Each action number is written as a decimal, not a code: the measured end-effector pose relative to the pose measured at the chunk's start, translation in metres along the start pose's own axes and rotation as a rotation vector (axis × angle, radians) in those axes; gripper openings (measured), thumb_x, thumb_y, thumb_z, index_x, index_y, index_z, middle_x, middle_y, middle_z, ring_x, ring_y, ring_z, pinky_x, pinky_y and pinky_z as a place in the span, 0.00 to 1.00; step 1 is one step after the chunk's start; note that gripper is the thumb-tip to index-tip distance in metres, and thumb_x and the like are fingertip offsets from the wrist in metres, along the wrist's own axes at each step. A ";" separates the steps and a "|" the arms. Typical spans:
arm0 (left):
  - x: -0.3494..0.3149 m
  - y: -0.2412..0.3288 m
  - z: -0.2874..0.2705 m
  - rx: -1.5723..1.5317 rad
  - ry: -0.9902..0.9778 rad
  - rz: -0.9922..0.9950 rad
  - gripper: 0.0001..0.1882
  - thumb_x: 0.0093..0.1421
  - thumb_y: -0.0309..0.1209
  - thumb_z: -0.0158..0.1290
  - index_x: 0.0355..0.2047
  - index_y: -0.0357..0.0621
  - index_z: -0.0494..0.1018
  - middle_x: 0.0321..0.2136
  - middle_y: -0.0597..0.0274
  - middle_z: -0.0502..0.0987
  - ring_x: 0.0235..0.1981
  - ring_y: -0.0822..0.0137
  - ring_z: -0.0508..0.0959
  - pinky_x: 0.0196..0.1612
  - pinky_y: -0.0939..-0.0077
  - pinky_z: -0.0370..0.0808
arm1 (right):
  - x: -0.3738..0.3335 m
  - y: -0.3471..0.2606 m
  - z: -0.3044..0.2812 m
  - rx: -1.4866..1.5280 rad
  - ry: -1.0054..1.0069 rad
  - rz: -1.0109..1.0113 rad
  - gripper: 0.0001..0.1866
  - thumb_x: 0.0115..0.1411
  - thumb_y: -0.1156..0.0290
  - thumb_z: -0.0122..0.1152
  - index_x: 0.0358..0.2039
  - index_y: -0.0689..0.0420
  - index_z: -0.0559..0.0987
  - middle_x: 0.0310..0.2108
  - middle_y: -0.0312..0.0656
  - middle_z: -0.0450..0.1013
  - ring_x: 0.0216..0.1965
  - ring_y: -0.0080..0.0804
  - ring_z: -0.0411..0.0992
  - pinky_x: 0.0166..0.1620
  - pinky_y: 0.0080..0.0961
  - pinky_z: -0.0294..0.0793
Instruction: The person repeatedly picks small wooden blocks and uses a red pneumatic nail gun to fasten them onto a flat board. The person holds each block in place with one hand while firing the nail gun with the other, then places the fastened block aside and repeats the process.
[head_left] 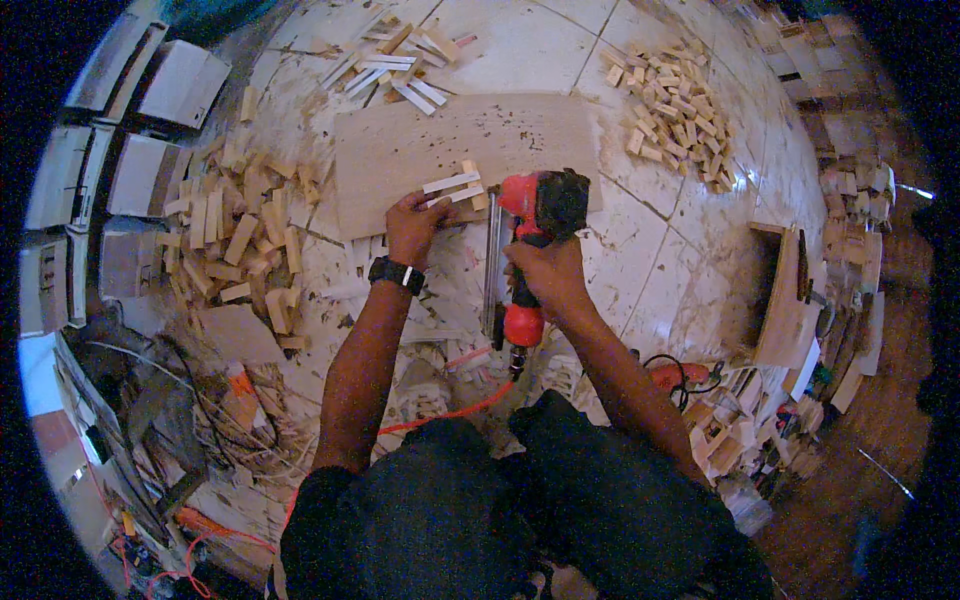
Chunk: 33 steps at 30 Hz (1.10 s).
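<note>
My right hand (552,272) grips the handle of a red and black nail gun (560,205). An orange air hose (470,405) runs from the lower end of its handle. My left hand (412,225), with a dark watch on the wrist, is closed on a small wooden piece (452,185) made of pale strips and short blocks. That piece lies on the near part of a flat wooden board (380,140) on the floor. The nail gun's nose is beside the piece's right end; whether they touch I cannot tell.
Loose wooden blocks are heaped at the left (240,235) and far right (680,115). Assembled strip pieces (385,65) lie beyond the board. An open wooden box (780,295) stands at the right near a red tool (680,376). Cables and scraps litter the near left.
</note>
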<state>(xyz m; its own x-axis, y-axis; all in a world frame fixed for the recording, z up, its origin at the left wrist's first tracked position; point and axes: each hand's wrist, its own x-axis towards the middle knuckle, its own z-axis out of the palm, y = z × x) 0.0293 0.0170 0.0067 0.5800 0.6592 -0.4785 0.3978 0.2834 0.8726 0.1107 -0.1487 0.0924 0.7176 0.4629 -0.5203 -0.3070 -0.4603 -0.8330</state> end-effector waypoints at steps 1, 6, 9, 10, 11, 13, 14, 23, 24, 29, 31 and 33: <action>0.002 -0.002 -0.001 0.033 -0.009 0.025 0.12 0.52 0.24 0.57 0.37 0.32 0.73 0.23 0.59 0.78 0.22 0.72 0.77 0.27 0.79 0.76 | 0.004 0.000 0.005 -0.044 -0.017 -0.047 0.13 0.45 0.79 0.59 0.33 0.60 0.71 0.20 0.36 0.69 0.17 0.25 0.69 0.23 0.24 0.72; 0.002 -0.004 -0.004 0.028 0.003 0.018 0.11 0.51 0.25 0.58 0.36 0.33 0.75 0.24 0.59 0.79 0.21 0.73 0.78 0.25 0.79 0.75 | 0.011 -0.004 0.021 -0.201 -0.029 -0.131 0.10 0.44 0.79 0.56 0.30 0.60 0.72 0.18 0.35 0.68 0.17 0.23 0.68 0.22 0.23 0.70; 0.000 -0.001 -0.004 0.106 0.015 0.048 0.12 0.51 0.26 0.58 0.36 0.33 0.75 0.24 0.59 0.79 0.21 0.73 0.78 0.25 0.79 0.75 | 0.008 -0.013 0.025 -0.214 -0.006 -0.094 0.09 0.43 0.79 0.55 0.28 0.60 0.72 0.18 0.35 0.68 0.17 0.23 0.67 0.22 0.23 0.69; 0.000 -0.001 -0.004 0.164 0.012 0.078 0.13 0.51 0.26 0.59 0.36 0.33 0.75 0.23 0.59 0.79 0.21 0.73 0.78 0.24 0.79 0.75 | 0.006 -0.016 0.026 -0.174 -0.009 -0.034 0.09 0.43 0.79 0.55 0.28 0.60 0.72 0.18 0.35 0.68 0.17 0.23 0.67 0.22 0.23 0.69; 0.001 -0.001 -0.003 0.188 0.031 0.109 0.13 0.50 0.27 0.59 0.36 0.33 0.75 0.23 0.59 0.79 0.21 0.74 0.77 0.24 0.79 0.75 | 0.003 -0.019 0.027 -0.132 -0.007 0.026 0.09 0.43 0.79 0.55 0.28 0.60 0.72 0.18 0.35 0.68 0.17 0.23 0.67 0.22 0.24 0.69; 0.003 -0.003 -0.003 -0.074 0.013 0.058 0.14 0.49 0.28 0.60 0.35 0.33 0.76 0.21 0.59 0.78 0.21 0.74 0.77 0.25 0.78 0.75 | 0.005 -0.024 0.032 -0.262 -0.003 -0.044 0.09 0.43 0.79 0.55 0.28 0.59 0.71 0.18 0.36 0.68 0.17 0.24 0.67 0.22 0.25 0.69; 0.004 -0.005 -0.003 -0.205 -0.015 -0.013 0.15 0.49 0.29 0.60 0.35 0.33 0.76 0.20 0.59 0.78 0.20 0.74 0.77 0.25 0.78 0.75 | 0.006 -0.025 0.034 -0.325 -0.002 -0.077 0.09 0.42 0.79 0.55 0.28 0.59 0.71 0.18 0.36 0.69 0.17 0.24 0.67 0.22 0.26 0.69; 0.008 -0.009 -0.005 0.405 0.076 0.182 0.14 0.47 0.30 0.61 0.34 0.36 0.77 0.18 0.61 0.77 0.19 0.72 0.77 0.24 0.79 0.72 | 0.009 -0.020 0.038 -0.239 0.054 0.026 0.09 0.43 0.79 0.55 0.29 0.60 0.71 0.18 0.37 0.69 0.17 0.27 0.69 0.21 0.26 0.71; 0.006 -0.010 -0.005 0.183 0.048 0.103 0.14 0.48 0.30 0.61 0.35 0.37 0.76 0.18 0.61 0.77 0.19 0.73 0.76 0.24 0.79 0.72 | 0.010 -0.019 0.033 -0.171 0.081 0.027 0.10 0.43 0.79 0.55 0.29 0.60 0.71 0.18 0.38 0.69 0.16 0.28 0.69 0.21 0.26 0.71; 0.008 -0.010 -0.003 0.157 0.005 0.079 0.13 0.50 0.25 0.58 0.37 0.34 0.75 0.20 0.61 0.77 0.20 0.74 0.77 0.24 0.79 0.74 | -0.002 -0.012 -0.011 0.129 0.280 0.051 0.12 0.45 0.80 0.58 0.32 0.60 0.72 0.20 0.38 0.69 0.17 0.28 0.69 0.21 0.26 0.73; 0.009 -0.004 -0.004 -0.007 -0.017 0.012 0.13 0.51 0.24 0.57 0.38 0.33 0.74 0.22 0.61 0.77 0.21 0.73 0.77 0.25 0.79 0.75 | -0.007 -0.012 -0.030 0.205 0.313 0.034 0.13 0.45 0.80 0.58 0.34 0.60 0.72 0.20 0.38 0.69 0.17 0.28 0.69 0.21 0.26 0.73; 0.013 0.009 -0.008 -0.319 -0.024 -0.183 0.13 0.52 0.23 0.56 0.39 0.32 0.73 0.24 0.60 0.77 0.22 0.71 0.77 0.26 0.79 0.76 | -0.014 -0.009 -0.038 0.287 0.396 0.101 0.15 0.45 0.81 0.57 0.36 0.59 0.73 0.20 0.38 0.69 0.17 0.28 0.69 0.21 0.26 0.73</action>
<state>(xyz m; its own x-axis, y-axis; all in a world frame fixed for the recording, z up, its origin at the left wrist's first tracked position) 0.0351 0.0335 0.0087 0.5383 0.5619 -0.6281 0.2569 0.6005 0.7573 0.1278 -0.1799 0.1145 0.8404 0.0783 -0.5362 -0.5072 -0.2350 -0.8292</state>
